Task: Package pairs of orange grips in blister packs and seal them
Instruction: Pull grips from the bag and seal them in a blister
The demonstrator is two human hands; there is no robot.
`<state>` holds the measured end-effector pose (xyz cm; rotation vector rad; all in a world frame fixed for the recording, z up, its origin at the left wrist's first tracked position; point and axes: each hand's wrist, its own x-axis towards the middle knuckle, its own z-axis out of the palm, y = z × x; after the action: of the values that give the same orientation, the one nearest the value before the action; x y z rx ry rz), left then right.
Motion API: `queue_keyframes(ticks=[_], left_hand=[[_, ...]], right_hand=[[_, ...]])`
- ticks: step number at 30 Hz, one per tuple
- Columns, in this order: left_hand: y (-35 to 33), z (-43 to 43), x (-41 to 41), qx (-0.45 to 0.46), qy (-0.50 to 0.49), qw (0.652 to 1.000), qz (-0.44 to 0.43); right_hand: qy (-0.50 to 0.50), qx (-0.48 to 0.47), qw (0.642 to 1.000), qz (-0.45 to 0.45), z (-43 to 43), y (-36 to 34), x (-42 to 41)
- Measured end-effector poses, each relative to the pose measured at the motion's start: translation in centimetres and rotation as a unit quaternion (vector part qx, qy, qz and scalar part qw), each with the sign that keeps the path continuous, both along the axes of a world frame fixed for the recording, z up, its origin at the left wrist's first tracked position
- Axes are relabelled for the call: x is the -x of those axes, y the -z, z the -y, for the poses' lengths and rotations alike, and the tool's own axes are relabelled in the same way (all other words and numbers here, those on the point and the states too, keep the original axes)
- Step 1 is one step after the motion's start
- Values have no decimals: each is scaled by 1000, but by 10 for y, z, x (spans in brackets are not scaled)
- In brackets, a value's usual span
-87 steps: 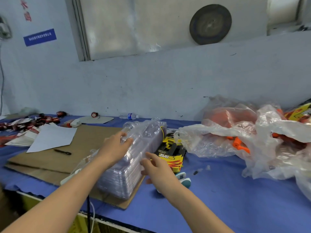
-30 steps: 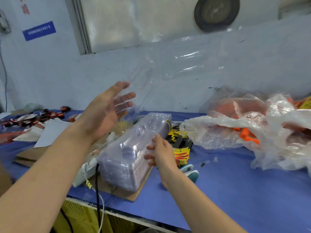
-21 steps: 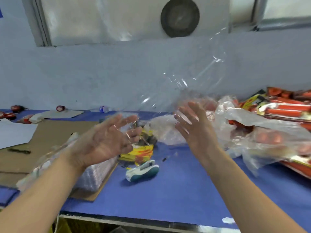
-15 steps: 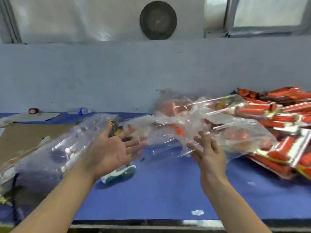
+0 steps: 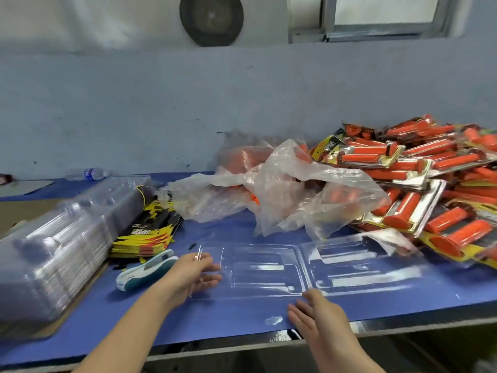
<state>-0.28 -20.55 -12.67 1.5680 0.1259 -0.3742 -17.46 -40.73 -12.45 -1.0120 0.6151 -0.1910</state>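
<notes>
An empty clear blister pack (image 5: 301, 267) lies spread flat on the blue table, both halves showing. My left hand (image 5: 191, 275) touches its left edge with loosely spread fingers. My right hand (image 5: 317, 316) hovers at the pack's near edge, fingers relaxed and holding nothing. Loose orange grips (image 5: 255, 199) show through crumpled clear plastic bags (image 5: 290, 195) behind the pack. A tall stack of empty blister packs (image 5: 61, 243) stands at the left, with yellow-black printed cards (image 5: 150, 227) beside it.
A heap of sealed packs with orange grips (image 5: 419, 184) fills the right side. A white-teal stapler (image 5: 146, 269) lies left of my left hand. A water bottle (image 5: 88, 174) lies by the wall. The table's front edge (image 5: 242, 348) runs just below my hands.
A single blister pack came off the stack and now lies spread flat on the table. My view swung right and both hands came down to it.
</notes>
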Motion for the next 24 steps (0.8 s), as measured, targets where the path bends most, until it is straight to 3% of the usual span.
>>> queue_keyframes(ticks=[2,4,8,10,11,13,16,18,20,24], left_hand=[[7,-2,-4,-5,2,1000,-7],[11,-5,-7,-19,7,1000,-14],[9,-11,-9,-34,17,999,-36],[8,-18,-14,-106,2,994,9],[8,-23,-18,-191,-15,979,64],[4,-35,-23,-364,-58,908,200],[-8,-50,-35,-450,-130,831,299],[-13,-59,-51,-499,-160,789,321],[-13,-66,-68,-571,-126,756,293],[-2,-73,-92,-633,-47,736,237]], right_hand=[[20,-41,998,-43,3,-2,-3],[15,-21,998,-53,3,-7,-4],[-56,168,984,39,1,-31,-28],[-80,271,955,93,0,-42,-50],[-91,316,938,109,0,-44,-62],[-109,407,898,129,-1,-42,-89],[-129,548,817,129,-3,-30,-124],[-138,615,767,116,-7,-20,-141],[-147,676,714,104,-12,-11,-151],[-158,746,640,96,-15,-2,-162]])
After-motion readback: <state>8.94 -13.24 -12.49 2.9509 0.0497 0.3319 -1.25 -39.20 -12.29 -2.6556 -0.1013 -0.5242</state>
